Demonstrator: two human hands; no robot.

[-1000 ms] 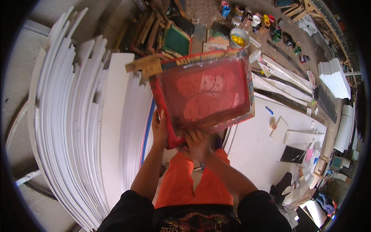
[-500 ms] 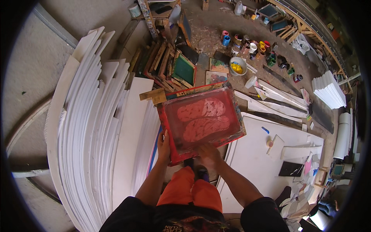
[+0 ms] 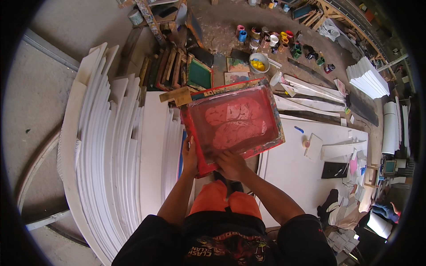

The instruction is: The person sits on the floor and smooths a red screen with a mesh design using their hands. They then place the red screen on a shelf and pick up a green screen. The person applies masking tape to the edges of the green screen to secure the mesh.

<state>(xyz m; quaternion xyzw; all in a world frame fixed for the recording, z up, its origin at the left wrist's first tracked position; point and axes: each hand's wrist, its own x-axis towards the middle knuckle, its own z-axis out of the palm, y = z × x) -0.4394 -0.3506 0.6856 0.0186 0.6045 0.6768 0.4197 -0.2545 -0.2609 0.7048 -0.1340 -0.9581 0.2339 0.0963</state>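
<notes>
A screen-printing frame (image 3: 275, 116) with a red, paint-stained border is held out in front of my body. Two pale sole-shaped patches (image 3: 235, 126) show on its dark red mesh. A short wooden piece (image 3: 176, 95) sticks out at its far left corner. My left hand (image 3: 190, 157) is closed round the left edge near the close corner, thumb up along the side. My right hand (image 3: 230, 165) grips the near edge, its fingers bent over the rim onto the inner side. The undersides of both grips are hidden.
Tall stacks of white sheets (image 3: 102, 150) stand close on my left. A white board (image 3: 288, 168) lies to my right, with a blue cutter (image 3: 299, 129) on it. Wooden frames (image 3: 177, 68), paint pots (image 3: 274, 41) and a bucket (image 3: 259, 63) are on the floor ahead. A person (image 3: 386, 212) is far right.
My right hand has shifted a little left along the near edge. The frame has tilted slightly in my hands, and my view has turned somewhat. Both hands stay on the frame.
</notes>
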